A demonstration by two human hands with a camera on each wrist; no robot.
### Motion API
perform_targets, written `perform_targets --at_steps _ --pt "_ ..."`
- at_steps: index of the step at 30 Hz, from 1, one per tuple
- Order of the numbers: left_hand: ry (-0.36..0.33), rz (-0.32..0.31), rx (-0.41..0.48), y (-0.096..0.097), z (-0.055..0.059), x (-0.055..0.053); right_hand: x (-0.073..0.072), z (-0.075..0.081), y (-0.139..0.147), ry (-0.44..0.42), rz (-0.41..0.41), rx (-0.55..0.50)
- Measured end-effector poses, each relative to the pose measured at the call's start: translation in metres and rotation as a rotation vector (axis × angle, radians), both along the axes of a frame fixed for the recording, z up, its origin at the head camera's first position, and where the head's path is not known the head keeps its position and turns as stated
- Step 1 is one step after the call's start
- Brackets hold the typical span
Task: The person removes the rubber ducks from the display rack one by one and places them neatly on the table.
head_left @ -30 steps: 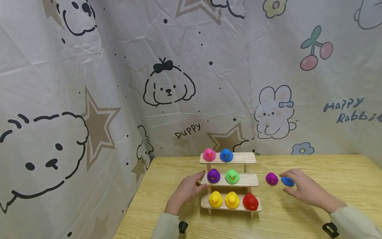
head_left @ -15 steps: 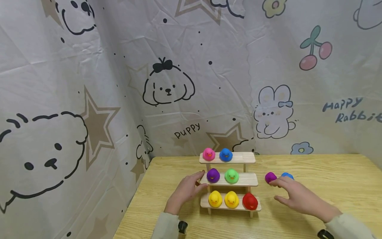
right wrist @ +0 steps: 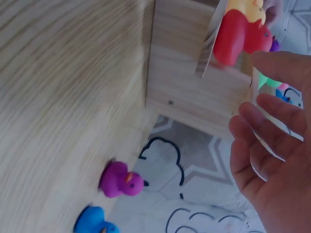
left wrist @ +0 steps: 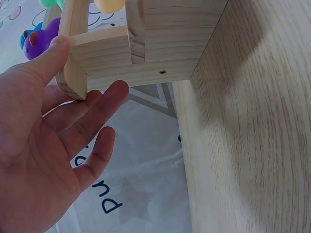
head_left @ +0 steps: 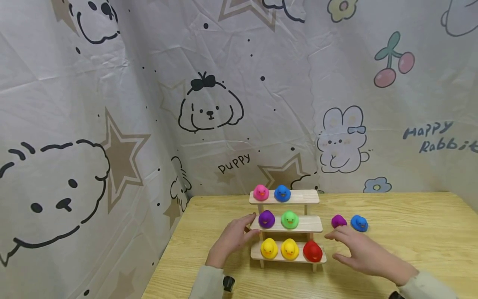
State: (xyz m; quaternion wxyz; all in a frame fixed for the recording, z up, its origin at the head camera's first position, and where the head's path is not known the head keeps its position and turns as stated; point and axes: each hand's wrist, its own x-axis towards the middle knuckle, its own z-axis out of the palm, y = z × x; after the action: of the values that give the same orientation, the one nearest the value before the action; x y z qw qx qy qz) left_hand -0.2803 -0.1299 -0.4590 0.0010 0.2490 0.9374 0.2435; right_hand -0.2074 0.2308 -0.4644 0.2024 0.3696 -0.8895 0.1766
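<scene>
A three-tier wooden display shelf bears rubber ducks: a pink duck and a blue duck on top, a purple duck and a green duck in the middle, two yellow ducks and a red duck at the bottom. My left hand pinches the middle board's left end, its thumb beside the purple duck in the left wrist view. To the shelf's right, my right hand hovers with nothing in it, fingers loosely bent. In the right wrist view, its thumb overlaps the red duck.
On the wooden table, a magenta duck and another blue duck lie right of the shelf, just beyond my right hand. A printed cloth curtain hangs behind the table and along its left side.
My right hand has moved left and toward me, away from the loose blue duck and past the magenta one, toward the shelf. My left hand has kept its hold on the shelf.
</scene>
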Motion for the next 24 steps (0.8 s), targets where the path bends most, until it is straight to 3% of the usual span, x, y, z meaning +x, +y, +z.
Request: perform_targets --at_steps 16,24 --pt "-0.001 0.004 -0.002 0.000 0.000 0.000 0.004 0.001 -0.030 -0.038 0.079 -0.024" --pt "-0.012 -0.002 -0.001 0.000 0.000 0.000 0.002 -0.004 -0.039 -0.065 0.061 -0.006"
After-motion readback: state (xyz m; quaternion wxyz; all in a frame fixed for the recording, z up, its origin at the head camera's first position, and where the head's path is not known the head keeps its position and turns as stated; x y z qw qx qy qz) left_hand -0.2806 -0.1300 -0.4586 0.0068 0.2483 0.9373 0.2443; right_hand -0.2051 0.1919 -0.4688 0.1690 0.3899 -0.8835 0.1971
